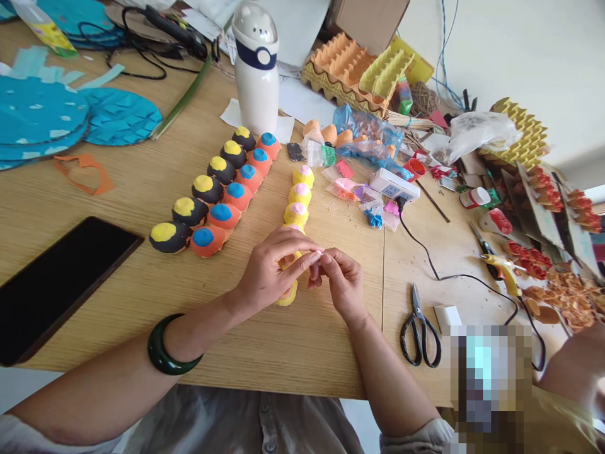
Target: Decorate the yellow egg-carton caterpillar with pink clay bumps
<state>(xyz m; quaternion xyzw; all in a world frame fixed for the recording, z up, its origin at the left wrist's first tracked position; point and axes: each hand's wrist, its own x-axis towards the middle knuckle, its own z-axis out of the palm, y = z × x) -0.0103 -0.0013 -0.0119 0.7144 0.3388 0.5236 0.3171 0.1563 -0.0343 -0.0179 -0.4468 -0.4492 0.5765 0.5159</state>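
Left hand (278, 268): grip together on pink bit (320, 252)
Right hand (343, 277): pinching it too (tiny, needing fingertips)
Yellow cups (302, 200): row beneath, seemingly for reach

Bench (326, 369) layout.
Phone (66, 284) left, scissors (418, 328) right, both by near edge; cup rows (223, 215) between, farther back; bottle (258, 85) behind rows; carton stack (338, 82) right of bottle.

Small pink piece (320, 252) over a pink-topped yellow row (299, 197)
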